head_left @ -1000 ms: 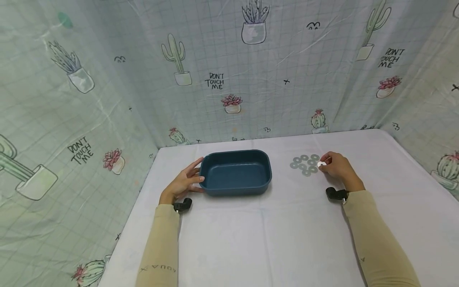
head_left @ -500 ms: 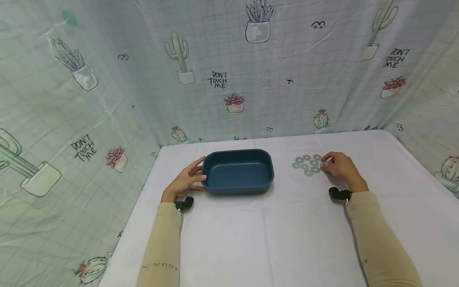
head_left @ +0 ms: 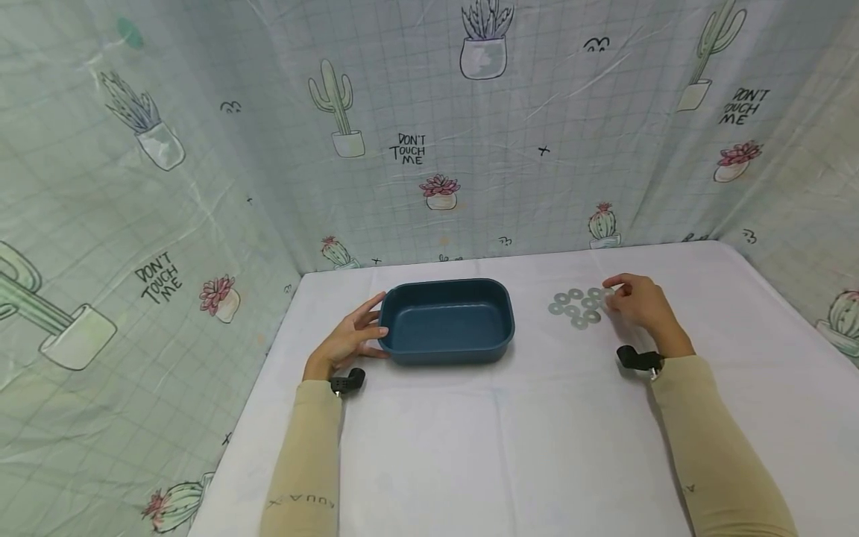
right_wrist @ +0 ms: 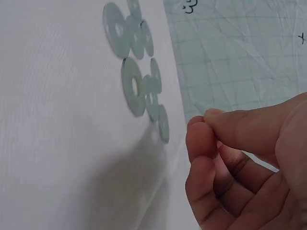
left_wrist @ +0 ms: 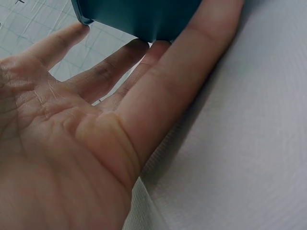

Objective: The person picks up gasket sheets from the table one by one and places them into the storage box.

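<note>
Washers (right_wrist: 128,79), laid toward far edge of desk (head_left: 429,440); white washer no longer seen in right hand (head_left: 642,304), fingers together, hold unconfirmed; tray (head_left: 447,357) touched by left hand (head_left: 341,343), fingers apart.

Eight flat washers (right_wrist: 112,34) discernible, any hidden ones uncounted, one blue dish (head_left: 446,328), one left hand (head_left: 341,343), one right hand (head_left: 643,304), two tan sleeves (head_left: 309,447), two black wrist devices (head_left: 347,382), one white table (head_left: 429,447), three "DON'T TOUCH ME" prints (head_left: 408,149).

Curtained-off workspace, cactus-print sheets (head_left: 376,89), white-covered table (head_left: 429,447)
</note>
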The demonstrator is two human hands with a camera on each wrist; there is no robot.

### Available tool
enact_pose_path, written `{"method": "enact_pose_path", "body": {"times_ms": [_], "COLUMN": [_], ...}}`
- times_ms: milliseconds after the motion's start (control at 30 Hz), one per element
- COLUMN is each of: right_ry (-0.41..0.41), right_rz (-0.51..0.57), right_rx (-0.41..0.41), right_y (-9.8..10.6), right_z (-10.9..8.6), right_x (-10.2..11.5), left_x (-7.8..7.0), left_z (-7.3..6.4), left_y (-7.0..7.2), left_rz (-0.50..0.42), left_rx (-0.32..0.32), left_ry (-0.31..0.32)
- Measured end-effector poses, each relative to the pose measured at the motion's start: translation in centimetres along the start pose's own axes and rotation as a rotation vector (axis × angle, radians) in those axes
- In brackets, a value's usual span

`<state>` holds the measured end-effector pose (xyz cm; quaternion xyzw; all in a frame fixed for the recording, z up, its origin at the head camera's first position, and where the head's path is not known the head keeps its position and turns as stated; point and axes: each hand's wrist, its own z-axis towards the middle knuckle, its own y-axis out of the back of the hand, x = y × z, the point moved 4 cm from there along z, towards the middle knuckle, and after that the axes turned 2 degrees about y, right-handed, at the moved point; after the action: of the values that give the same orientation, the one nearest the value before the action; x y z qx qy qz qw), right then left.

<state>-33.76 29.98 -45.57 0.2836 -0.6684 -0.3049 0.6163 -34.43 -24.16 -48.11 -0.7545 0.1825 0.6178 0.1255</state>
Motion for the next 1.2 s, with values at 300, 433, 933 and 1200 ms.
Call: {"method": "enact_pose_path", "body": {"times_ms": [300, 433, 933, 1200], "right_ry": [0.068, 0.083, 0.206, 0.229], "right_rz": [0.088, 0.128, 0.250, 0.274], "right_rx": [-0.035, -0.046, -0.056, -0.046], "right_y": [0.0, -0.1, -1.3, -2.8], "right_z": [-0.5, -0.7, -1.8, -2.1], "right_x": [2.2, 2.9, 7.5, 9.5], "left_x": [-0.2, 0.0, 0.1, 0.1], "left_z": [0.2, 0.2, -0.1, -0.3], "left_y": [0.0, 0.0, -0.1, -0.1], "left_rz": [-0.024, -0.041, -0.065, -0.059], "left_rx": [0.012, 0.009, 0.022, 0.033], "left_ry": [-0.008, -0.005, -0.015, -0.023]}}
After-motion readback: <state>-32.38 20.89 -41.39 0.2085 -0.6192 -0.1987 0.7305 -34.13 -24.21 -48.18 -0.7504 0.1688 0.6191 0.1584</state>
